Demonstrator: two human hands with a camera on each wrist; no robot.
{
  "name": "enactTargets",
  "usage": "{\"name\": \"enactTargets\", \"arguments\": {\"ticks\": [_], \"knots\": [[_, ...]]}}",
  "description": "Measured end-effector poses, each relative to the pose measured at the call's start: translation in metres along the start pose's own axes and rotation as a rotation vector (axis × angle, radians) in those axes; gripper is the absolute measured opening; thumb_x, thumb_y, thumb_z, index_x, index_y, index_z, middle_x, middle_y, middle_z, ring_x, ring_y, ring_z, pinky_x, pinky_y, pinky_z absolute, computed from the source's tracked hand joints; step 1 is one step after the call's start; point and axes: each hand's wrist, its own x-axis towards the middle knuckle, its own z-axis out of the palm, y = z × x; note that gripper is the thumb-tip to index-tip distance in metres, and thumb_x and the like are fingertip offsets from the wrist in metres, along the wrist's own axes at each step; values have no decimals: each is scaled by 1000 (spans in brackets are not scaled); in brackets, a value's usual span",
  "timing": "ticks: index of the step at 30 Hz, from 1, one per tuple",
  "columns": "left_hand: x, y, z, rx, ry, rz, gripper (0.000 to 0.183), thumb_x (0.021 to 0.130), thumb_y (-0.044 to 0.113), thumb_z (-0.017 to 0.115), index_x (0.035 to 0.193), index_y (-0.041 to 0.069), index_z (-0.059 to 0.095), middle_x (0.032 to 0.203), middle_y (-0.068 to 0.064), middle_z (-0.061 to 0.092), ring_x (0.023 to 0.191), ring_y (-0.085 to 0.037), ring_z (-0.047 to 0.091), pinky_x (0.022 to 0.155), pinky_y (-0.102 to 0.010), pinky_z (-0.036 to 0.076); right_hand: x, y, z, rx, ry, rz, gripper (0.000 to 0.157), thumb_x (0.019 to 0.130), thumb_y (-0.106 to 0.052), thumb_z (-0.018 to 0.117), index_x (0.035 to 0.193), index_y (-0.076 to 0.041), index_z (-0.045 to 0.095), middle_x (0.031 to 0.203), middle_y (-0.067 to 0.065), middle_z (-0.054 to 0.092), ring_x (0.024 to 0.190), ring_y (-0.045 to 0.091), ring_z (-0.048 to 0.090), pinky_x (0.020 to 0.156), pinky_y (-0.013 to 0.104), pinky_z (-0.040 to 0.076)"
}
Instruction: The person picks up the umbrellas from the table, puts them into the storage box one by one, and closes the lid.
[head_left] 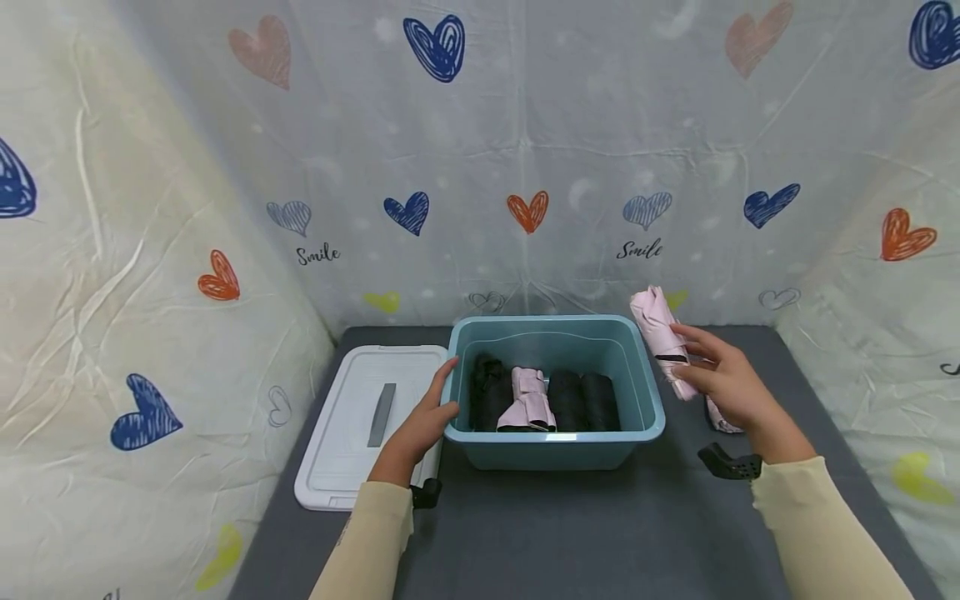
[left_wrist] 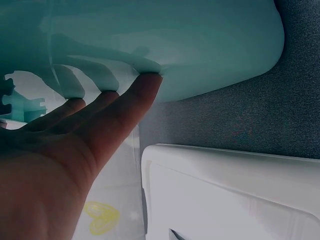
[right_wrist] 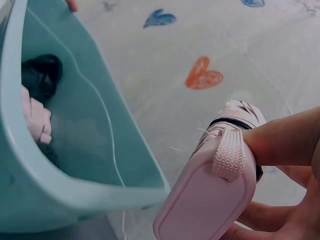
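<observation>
Well, the right hand (head_left: 723, 379) gripped a pink roll (head_left: 658, 329), maybe a folded umbrella, just past the blue-green bin (head_left: 555, 452) at about two o'clock from its middle. The roll was tilted, its top toward eleven o'clock. The left hand (head_left: 420, 429) was not clamped on anything; its fingers were straight and touched the bin's wall at nine o'clock.

The roll's flat end (right_wrist: 202, 202) looked near the rim, but I could not tell if they touched. Swung low toward nine o'clock, it could have bumped the rim, or its little loop (right_wrist: 230, 160) could have got caught. A bump like that might have slid the bin into the white lid (head_left: 348, 483) on the counter (head_left: 555, 533).

Inside, dark rolls (head_left: 567, 402) and a second pink roll (head_left: 527, 398) sat in a row with not much room at three o'clock, so one more pushed there could have squashed them. Another pink thing (head_left: 722, 417), half hidden near four o'clock, could have been knocked by the right hand
</observation>
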Motion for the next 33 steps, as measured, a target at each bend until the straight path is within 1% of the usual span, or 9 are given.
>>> {"name": "enactTargets", "arguments": {"ticks": [6, 13, 21, 23, 29, 33], "knots": [[0, -2, 0, 4, 0, 1, 79, 89, 7, 40, 156, 31, 6, 163, -10, 2, 140, -37, 21, 102, -59, 32, 6, -7, 12, 43, -36, -15, 66, 93, -11, 59, 153, -15, 31, 149, 28, 36, 118, 43, 53, 75, 28, 55], [0, -1, 0, 5, 4, 4, 79, 89, 8, 41, 156, 30, 6, 163, -10, 3, 142, -36, 19, 104, -61, 30, 12, -14, 24, 67, -82, -7, 67, 93, -15, 61, 152, -18, 32, 150, 27, 34, 123, 45, 51, 82, 35, 54], [-1, -1, 0, 11, 2, 5, 78, 90, 8, 40, 156, 31, 6, 164, -9, 1, 142, -37, 18, 104, -61, 30, 22, -14, 42, 112, -145, -35, 64, 91, -10, 62, 150, -15, 37, 146, 28, 38, 114, 39, 56, 76, 31, 54], [-1, -2, 0, 10, 0, 8, 78, 90, 8, 40, 156, 31, 6, 164, -9, 1, 142, -36, 18, 104, -61, 29, 26, -14, 47, 109, -156, -37, 63, 91, -9, 61, 150, -16, 37, 145, 28, 39, 113, 40, 56, 75, 32, 54], [-1, -2, 0, 10, 7, 21, 78, 90, 8, 40, 156, 29, 6, 163, -10, 2, 142, -37, 19, 103, -62, 29, 35, -17, 60, 74, -197, -12, 63, 92, -10, 61, 150, -19, 38, 146, 26, 39, 119, 44, 53, 77, 35, 53], [-3, 0, 0, 15, 8, 15, 77, 91, 9, 41, 156, 30, 7, 164, -10, 3, 142, -37, 19, 104, -62, 29, 40, -19, 68, 68, -229, -2, 62, 92, -10, 61, 149, -19, 39, 145, 25, 40, 121, 44, 51, 78, 36, 53]]}}
